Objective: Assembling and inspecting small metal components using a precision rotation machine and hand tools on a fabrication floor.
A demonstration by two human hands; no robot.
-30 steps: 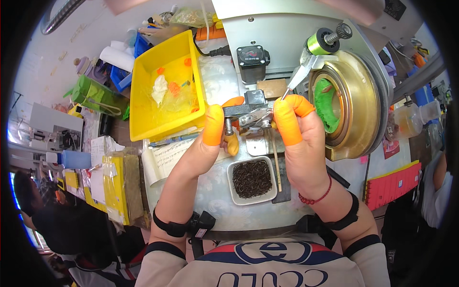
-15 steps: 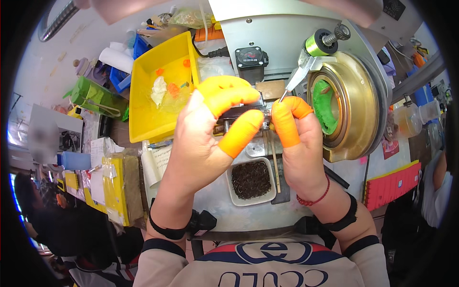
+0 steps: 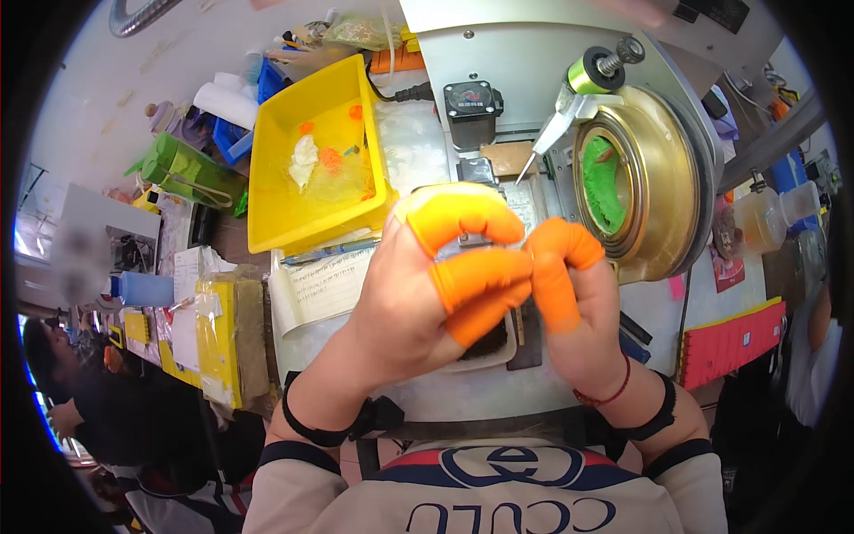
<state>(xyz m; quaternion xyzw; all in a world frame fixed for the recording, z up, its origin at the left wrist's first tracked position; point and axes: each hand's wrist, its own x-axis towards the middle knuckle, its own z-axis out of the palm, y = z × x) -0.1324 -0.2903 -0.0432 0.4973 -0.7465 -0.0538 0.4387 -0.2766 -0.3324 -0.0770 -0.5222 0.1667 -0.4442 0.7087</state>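
Meeting closely at their tips, the orange-covered fingers (image 3: 485, 276) of the left hand (image 3: 391, 303) and the right hand (image 3: 592, 325) come together over the middle of the bench (image 3: 427, 400). Whether the 2 hands pinch a small thing there is hard to judge, the fingers covering the spot, so I cannot tell if either is grasping anything.

Nearest below the left thumb is a white dish (image 3: 485, 362) of dark, thin pieces, mostly hidden by that hand, with a wooden stick (image 3: 520, 327) just to its right. Beyond the fingers are a wooden block (image 3: 511, 159) and a black box-shaped unit (image 3: 472, 101), set before a pale machine housing (image 3: 543, 49).

To the far right, a tapered pale arm (image 3: 556, 127) bearing a green spool (image 3: 585, 78) points down toward the hands, beside a brass-coloured wheel (image 3: 685, 169) with a green lining (image 3: 603, 191).

To the left, a yellow tray (image 3: 307, 233) holds orange and white scraps; a handwritten paper (image 3: 320, 292) lies at its near side. Another person (image 3: 133, 400) sits at the near left edge.
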